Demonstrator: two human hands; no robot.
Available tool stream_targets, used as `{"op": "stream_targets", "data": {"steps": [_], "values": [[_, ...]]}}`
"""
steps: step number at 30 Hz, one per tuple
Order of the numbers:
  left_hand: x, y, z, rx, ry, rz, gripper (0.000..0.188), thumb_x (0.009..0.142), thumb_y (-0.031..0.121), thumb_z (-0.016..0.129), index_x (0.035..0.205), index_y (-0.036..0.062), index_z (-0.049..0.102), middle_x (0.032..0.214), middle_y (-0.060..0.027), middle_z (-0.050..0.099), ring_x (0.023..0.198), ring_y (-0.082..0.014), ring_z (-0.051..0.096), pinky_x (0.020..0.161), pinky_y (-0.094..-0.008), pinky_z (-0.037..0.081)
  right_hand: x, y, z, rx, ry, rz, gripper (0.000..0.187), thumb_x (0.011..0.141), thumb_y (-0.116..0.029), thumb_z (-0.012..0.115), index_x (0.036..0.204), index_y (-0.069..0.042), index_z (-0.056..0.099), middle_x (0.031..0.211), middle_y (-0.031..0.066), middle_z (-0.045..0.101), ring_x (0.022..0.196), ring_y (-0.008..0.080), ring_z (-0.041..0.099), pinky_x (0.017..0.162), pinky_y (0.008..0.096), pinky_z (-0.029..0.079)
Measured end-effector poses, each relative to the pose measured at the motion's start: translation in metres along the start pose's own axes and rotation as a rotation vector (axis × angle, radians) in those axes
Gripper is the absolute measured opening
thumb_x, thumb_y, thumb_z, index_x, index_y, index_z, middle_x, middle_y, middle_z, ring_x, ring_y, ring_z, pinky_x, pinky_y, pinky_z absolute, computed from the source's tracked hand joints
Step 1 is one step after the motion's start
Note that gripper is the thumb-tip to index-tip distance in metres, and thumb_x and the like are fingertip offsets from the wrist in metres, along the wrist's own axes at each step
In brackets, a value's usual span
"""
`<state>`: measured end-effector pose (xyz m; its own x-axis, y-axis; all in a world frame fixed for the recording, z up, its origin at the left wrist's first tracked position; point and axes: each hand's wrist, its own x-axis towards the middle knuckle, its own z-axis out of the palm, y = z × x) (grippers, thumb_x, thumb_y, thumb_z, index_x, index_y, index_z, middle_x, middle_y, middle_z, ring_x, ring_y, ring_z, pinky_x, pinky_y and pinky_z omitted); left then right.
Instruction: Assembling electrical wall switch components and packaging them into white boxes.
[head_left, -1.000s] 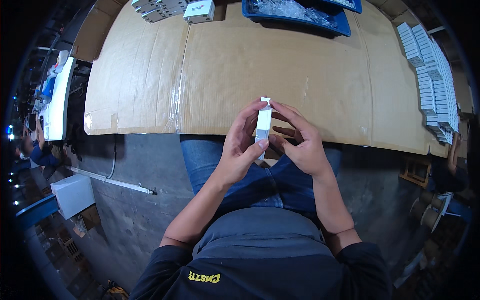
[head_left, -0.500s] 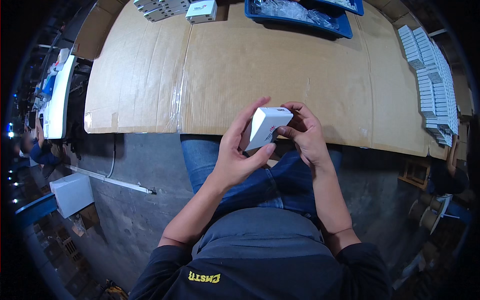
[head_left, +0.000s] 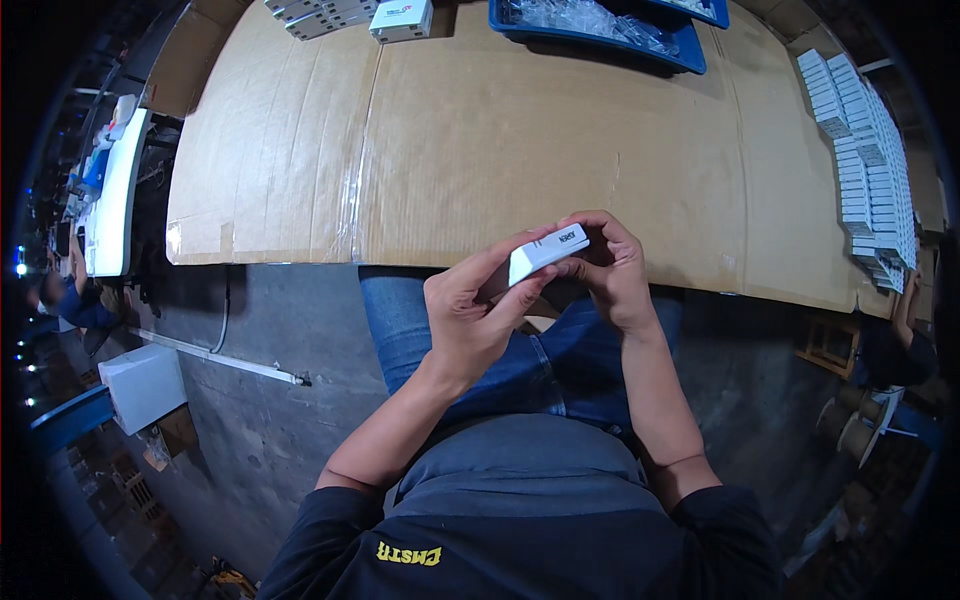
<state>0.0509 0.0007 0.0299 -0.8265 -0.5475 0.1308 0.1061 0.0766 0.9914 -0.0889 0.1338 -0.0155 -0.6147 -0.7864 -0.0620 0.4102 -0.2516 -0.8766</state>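
Observation:
Between my two hands, just over the near edge of the cardboard-covered table (head_left: 480, 160), I hold a small white box (head_left: 545, 250) with dark print on its narrow side. That narrow side faces up, so most of the broad face is out of sight. My left hand (head_left: 475, 300) wraps round the box's left end, thumb below and fingers along the far side. At the other end my right hand (head_left: 612, 270) grips it with bent fingers, the thumb close to the box's near edge. Parts of the fingertips are hidden behind the box.
Small white boxes (head_left: 325, 18) stand in rows at the far left, with one box (head_left: 402, 18) beside them. Blue trays (head_left: 600, 50) at the back hold clear plastic pieces. Stacked white boxes (head_left: 865, 165) line the right edge. Other people's arms show at both sides.
The white box has been tipped so that its narrow printed side now faces up instead of its broad face. My left hand has turned with it and shifted slightly left.

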Motion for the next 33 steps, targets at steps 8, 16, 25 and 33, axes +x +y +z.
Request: {"op": "stream_targets", "data": {"steps": [8, 16, 25, 33], "values": [[0.009, -0.01, -0.009, -0.114, -0.013, -0.087, 0.047, 0.092, 0.015, 0.081, 0.132, -0.0018, 0.061, 0.122, -0.0117, 0.068, 0.116, -0.0183, 0.064, 0.1, -0.0305, 0.051, -0.005, -0.008, 0.002, 0.108, 0.075, -0.053, 0.036, 0.091, -0.002, 0.079, 0.124, 0.003, 0.065, 0.111, 0.0052, 0.069, 0.102, 0.0123, 0.065, 0.086, 0.0259, 0.054], [0.013, -0.014, -0.016, 0.005, -0.162, -0.012, 0.041, 0.09, 0.012, 0.082, 0.126, -0.0012, 0.067, 0.126, -0.0125, 0.068, 0.115, -0.0199, 0.065, 0.101, -0.0327, 0.051, -0.01, -0.028, 0.018, -0.353, -0.018, -0.203, 0.04, 0.084, -0.003, 0.085, 0.121, 0.001, 0.071, 0.111, 0.0068, 0.068, 0.102, 0.0138, 0.066, 0.083, 0.0266, 0.055], [0.014, -0.005, -0.017, -0.229, -0.143, 0.054, 0.044, 0.086, 0.003, 0.082, 0.127, -0.0011, 0.066, 0.121, -0.0149, 0.072, 0.116, -0.0254, 0.068, 0.102, -0.0358, 0.054, -0.011, -0.032, 0.008, -0.246, -0.107, -0.246, 0.039, 0.081, 0.0, 0.085, 0.119, -0.001, 0.073, 0.116, 0.0113, 0.072, 0.109, 0.0188, 0.069, 0.092, 0.0312, 0.058], [0.015, -0.008, -0.019, -0.24, -0.207, 0.127, 0.036, 0.084, 0.009, 0.085, 0.115, -0.0022, 0.07, 0.116, -0.0181, 0.073, 0.116, -0.0319, 0.07, 0.101, -0.044, 0.056, -0.015, -0.039, 0.011, -0.328, -0.095, -0.285, 0.038, 0.076, 0.002, 0.086, 0.113, -0.001, 0.076, 0.11, 0.0122, 0.076, 0.1, 0.0202, 0.072, 0.088, 0.0305, 0.057]]}}
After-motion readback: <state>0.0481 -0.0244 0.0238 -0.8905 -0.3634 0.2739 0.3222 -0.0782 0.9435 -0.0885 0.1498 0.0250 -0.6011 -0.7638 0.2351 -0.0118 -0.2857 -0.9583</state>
